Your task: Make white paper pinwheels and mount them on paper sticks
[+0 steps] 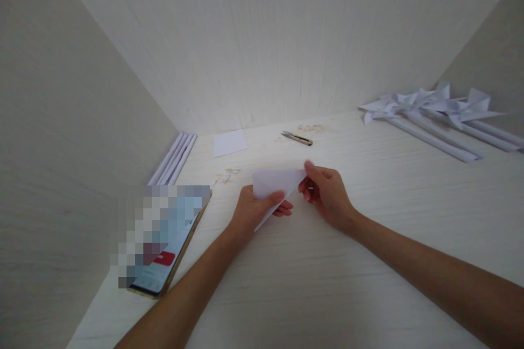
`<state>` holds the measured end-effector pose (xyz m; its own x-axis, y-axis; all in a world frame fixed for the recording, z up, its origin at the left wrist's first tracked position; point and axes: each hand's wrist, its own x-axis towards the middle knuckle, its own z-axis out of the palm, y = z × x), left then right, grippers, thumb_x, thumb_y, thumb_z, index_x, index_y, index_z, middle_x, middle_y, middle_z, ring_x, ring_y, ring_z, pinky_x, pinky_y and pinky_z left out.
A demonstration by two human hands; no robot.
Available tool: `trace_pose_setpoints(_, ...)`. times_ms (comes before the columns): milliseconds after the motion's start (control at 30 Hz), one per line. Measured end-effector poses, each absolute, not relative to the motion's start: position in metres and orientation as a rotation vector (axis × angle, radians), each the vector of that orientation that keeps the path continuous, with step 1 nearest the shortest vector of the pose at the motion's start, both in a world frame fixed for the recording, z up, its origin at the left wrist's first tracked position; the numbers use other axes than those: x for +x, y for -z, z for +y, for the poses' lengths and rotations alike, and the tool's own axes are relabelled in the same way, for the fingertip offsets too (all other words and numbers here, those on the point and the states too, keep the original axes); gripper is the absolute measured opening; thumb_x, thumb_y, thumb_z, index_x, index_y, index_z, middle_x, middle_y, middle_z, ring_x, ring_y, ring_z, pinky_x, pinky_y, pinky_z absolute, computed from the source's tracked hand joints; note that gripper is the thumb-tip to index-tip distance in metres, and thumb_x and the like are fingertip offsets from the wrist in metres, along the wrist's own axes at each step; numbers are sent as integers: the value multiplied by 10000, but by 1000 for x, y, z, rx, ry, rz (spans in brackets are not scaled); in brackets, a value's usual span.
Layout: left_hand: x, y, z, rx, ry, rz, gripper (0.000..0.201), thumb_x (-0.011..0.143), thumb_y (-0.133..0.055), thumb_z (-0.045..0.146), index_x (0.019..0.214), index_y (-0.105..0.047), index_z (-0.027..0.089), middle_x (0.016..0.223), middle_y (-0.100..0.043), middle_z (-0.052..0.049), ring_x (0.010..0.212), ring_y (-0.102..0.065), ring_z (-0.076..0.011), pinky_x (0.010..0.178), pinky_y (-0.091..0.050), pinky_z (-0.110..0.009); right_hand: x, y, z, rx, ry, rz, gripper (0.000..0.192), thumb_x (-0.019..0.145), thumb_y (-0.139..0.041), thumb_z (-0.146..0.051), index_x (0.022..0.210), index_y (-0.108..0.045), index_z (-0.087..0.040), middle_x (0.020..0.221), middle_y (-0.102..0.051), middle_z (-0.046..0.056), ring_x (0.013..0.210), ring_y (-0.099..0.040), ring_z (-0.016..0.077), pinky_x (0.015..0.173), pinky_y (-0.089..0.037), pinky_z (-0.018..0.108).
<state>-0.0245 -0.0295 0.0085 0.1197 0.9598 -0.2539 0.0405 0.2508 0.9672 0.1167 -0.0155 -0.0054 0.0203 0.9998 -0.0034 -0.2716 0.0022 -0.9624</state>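
White folded paper (275,184) pinched by left hand (254,211) and right hand (327,192); loose pinch could let the crease skew.

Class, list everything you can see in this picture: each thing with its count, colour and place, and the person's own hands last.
folded paper: 1, white, held in both hands
paper square: 1, white, flat near back wall
snips: 1, metal and tan, right of the square
paper rolls: about 4, white, along left wall
paper pinwheels: several, white, far right
phone: 1, blurred screen, near left
table: 1, pale wood grain
left hand: pinches the paper
right hand: pinches the paper's right corner
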Motion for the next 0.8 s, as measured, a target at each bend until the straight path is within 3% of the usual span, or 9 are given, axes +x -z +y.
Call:
trace_pose_setpoints(100,-24,-8,-29,1099,-916,1230,179,635,-635,254,677,-638,80,603,-679,-88,464,-599,-132,492,-495,-231,118,9,-16,-1087,-1227,-1131,398,602,-651,-460,426,-524,-127,341,-451,-30,305,-343,38,317,-223,173)
trace_pose_setpoints(433,-24,-9,-29,1093,-909,1198,170,628,-639,252,647,-632,83,587,-675,-82,460,-598,-132,489,-492,-233,116,5,-16,-1041,-1322,-1006,534,682,-474,-592,396,-492,-142,346,-470,1,291,-354,54,299,-241,187)
trace_pose_setpoints(600,-21,-10,-29,1080,-941,1232,130,602,-653,212,632,-636,87,563,-666,-64,464,-597,-128,491,-491,-226,115,1,-17,-1117,-1251,-1291,383,561,-659,-464,419,-526,-134,336,-453,-31,305,-357,47,321,-246,185)
trace_pose_setpoints(800,-22,-8,-27,1127,-927,1223,156,595,-658,243,604,-624,92,586,-674,-78,474,-600,-126,506,-494,-229,118,6,-18,-1138,-1085,-1214,349,622,-621,-415,434,-488,-153,362,-433,-48,335,-342,49,335,-239,194)
